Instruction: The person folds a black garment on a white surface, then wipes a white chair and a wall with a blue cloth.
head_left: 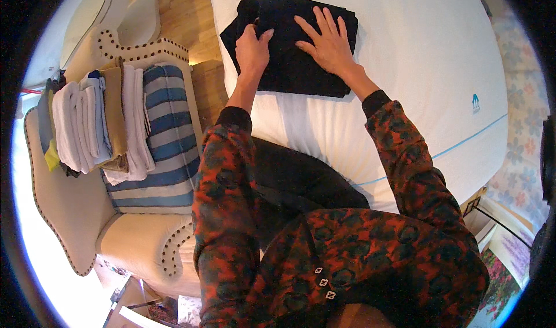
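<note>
A folded black garment (301, 76) lies on the white-covered bed (428, 67), its layers stacked unevenly toward the left. My left hand (252, 51) is closed on the garment's left part, fingers curled into the cloth and the thumb pointing inward. Flat on the right half of the same cloth rests my right hand (330, 43), its fingers spread. The fingertips of my left hand are partly hidden in the black fabric, and I cannot tell what kind of garment it is.
Left of the bed stands a cream armchair (81, 223) with studded edges and a blue-and-grey striped cushion (168, 108). A stack of folded cloths (81, 122), white, tan and blue, sits on it. Wooden floor (182, 9) shows beyond the chair. Flowered fabric (518, 90) hangs at the right.
</note>
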### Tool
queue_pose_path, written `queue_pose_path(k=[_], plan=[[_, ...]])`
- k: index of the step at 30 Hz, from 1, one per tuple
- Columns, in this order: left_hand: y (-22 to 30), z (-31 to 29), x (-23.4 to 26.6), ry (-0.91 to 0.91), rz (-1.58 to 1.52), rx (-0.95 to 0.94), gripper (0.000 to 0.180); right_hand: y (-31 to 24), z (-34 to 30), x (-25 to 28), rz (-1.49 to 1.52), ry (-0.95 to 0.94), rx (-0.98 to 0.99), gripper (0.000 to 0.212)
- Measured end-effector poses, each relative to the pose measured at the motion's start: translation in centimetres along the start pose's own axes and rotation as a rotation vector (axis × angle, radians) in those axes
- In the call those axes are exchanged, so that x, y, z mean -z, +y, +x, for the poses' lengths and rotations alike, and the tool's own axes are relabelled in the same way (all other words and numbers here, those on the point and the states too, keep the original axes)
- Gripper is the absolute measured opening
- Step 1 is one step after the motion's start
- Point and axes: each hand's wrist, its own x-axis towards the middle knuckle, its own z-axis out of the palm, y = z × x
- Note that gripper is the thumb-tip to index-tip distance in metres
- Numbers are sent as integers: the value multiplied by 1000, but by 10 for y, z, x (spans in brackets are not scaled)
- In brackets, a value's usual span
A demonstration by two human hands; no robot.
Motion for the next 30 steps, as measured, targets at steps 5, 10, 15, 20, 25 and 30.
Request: queue_pose_path(k=[5, 10, 15, 20, 25, 30], plan=[[29, -20, 1, 306, 165, -448, 48, 2, 5, -7, -24, 20, -33, 63], [7, -5, -21, 123, 479, -742, 54, 1, 9, 1, -80, 25, -117, 60], [-25, 17, -40, 127, 647, -600, 70, 9, 6, -17, -49, 43, -127, 63], [-25, 13, -39, 78, 677, -551, 73, 11, 7, -17, -32, 53, -97, 65], [-30, 5, -32, 71, 670, -531, 72, 2, -1, -12, -11, -48, -119, 65], [-34, -17, -21, 62, 629, -498, 69, -1, -1, -11, -35, -58, -122, 65]])
